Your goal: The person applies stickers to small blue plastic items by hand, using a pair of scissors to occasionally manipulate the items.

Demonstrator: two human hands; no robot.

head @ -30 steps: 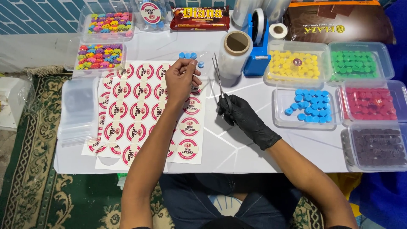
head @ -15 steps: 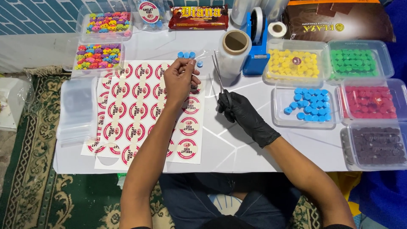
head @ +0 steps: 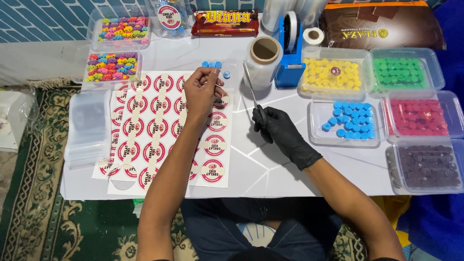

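My bare left hand (head: 203, 92) rests over the sticker sheets (head: 145, 130), fingertips pinched on a small clear bag (head: 223, 67) that holds a few blue round candies (head: 211, 64). My right hand (head: 278, 129), in a black glove, lies on the white table (head: 270, 169) and grips a thin metal tool (head: 251, 89), scissors or tongs, whose tip points away toward a roll of clear film (head: 263, 60). A clear tray of blue candies (head: 348, 121) sits just right of the gloved hand.
Trays of yellow (head: 333, 75), green (head: 403, 72), pink (head: 418, 118) and dark purple candies (head: 427, 166) line the right side. A blue tape dispenser (head: 290, 53), two boxes of mixed coloured candies (head: 113, 67), a stack of clear bags (head: 89, 128) and chocolate packs (head: 224, 21) surround the work area.
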